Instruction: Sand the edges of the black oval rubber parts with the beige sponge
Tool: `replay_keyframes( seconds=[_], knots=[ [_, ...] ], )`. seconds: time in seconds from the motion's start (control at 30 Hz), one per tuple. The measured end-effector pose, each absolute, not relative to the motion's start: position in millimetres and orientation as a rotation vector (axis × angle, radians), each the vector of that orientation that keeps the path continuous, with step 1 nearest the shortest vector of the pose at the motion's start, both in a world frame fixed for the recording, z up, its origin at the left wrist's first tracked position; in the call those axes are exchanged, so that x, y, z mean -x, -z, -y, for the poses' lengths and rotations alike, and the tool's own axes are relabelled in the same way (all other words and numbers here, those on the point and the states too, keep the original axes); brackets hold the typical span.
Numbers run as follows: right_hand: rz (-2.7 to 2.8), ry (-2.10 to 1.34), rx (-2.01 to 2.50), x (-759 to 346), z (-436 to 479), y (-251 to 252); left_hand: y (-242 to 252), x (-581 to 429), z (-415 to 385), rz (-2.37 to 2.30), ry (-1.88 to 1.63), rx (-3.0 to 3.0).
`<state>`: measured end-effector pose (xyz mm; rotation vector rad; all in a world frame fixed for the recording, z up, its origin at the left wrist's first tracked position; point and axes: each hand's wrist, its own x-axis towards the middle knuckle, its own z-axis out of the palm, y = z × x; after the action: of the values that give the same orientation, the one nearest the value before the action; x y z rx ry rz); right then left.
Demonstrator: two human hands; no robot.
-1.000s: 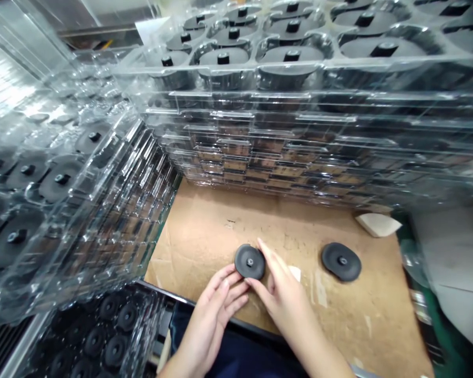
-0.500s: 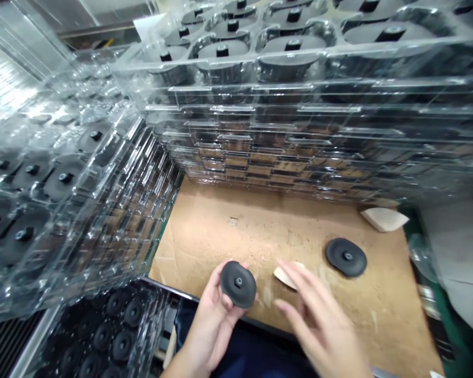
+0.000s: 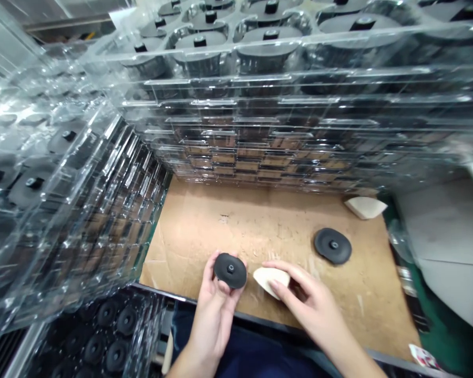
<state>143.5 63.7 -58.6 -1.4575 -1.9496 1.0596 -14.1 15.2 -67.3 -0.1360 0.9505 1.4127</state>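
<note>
A dark grey oval disc with a small raised hub (image 3: 230,270) is gripped in my left hand (image 3: 216,310), its hub side facing up. Just right of it, my right hand (image 3: 311,299) pinches a cream-coloured, pointed pad (image 3: 271,281) between thumb and fingers. The pad's left tip comes close to the disc, with a small gap between them. Both hands are over the front part of the brown cardboard sheet (image 3: 205,220). Another dark oval disc (image 3: 333,245) lies on the cardboard to the right, beyond my right hand.
Stacked clear plastic trays (image 3: 236,126) holding dark discs form a wall at the back. More tray stacks (image 3: 114,173) rise on the left. A second cream pad (image 3: 366,207) lies at the back right. Below left sits a tray of discs (image 3: 106,336).
My right hand has closed on the cream pad and lifted it toward the disc. My left hand still holds its disc, now tilted slightly differently. The whole view has shifted a little.
</note>
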Motion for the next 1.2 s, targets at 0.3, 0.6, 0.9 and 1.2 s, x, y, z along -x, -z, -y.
replay_keyframes(
  seconds=[0.3, 0.6, 0.9, 1.2],
  knots=[
    [1.909, -1.338, 1.364, -107.9, -62.0, 38.8, 70.7, 11.8, -14.4, -1.002, -1.403, 0.111],
    [1.86, -1.328, 1.529, -116.7, -65.1, 45.4, 69.6, 13.4, -17.1, -1.031, -1.38, 0.096],
    [1.913, -1.268, 1.481, -113.5, -66.4, 40.2, 69.5, 14.2, -17.4, -1.036, -1.368, 0.105],
    [1.903, -1.226, 1.459, -114.0, -64.1, 43.9, 72.2, 15.6, -14.4, -1.006, -1.361, 0.05]
  ],
)
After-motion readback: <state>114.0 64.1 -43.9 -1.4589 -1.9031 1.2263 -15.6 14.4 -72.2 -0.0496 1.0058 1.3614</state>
